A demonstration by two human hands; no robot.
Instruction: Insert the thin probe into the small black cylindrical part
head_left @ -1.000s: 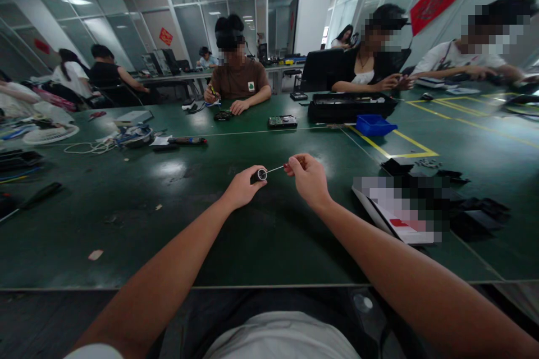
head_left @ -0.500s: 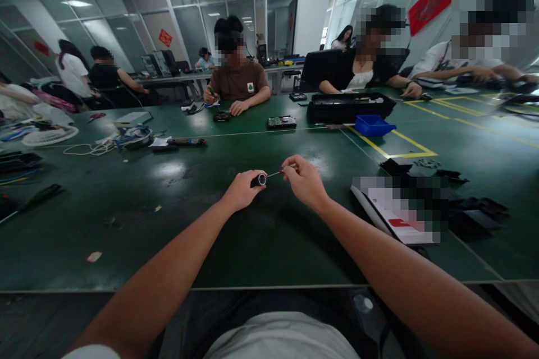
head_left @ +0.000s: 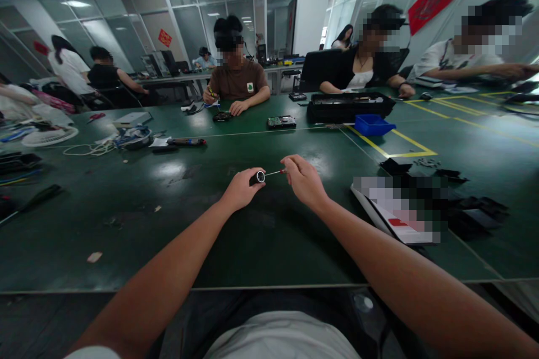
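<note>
Closed around a short black cylinder is my left hand; the cylinder's round end, with a pale ring, faces me. My right hand pinches a thin screwdriver near its red part. The screwdriver's metal shaft points left, its tip at the side of the cylinder; I cannot tell whether it is inserted. Both hands are just above the green table. Most of the screwdriver's handle is hidden by my right fingers.
To the right lie a white booklet and black plastic parts. Farther off are a blue bin, a long black case and a hard drive. A dark pen-like tool lies left. Several people sit around.
The cylinder has shifted very slightly up and left in my left hand. My right hand stays nearly in place with the screwdriver. Across the table, people's arms have moved.
</note>
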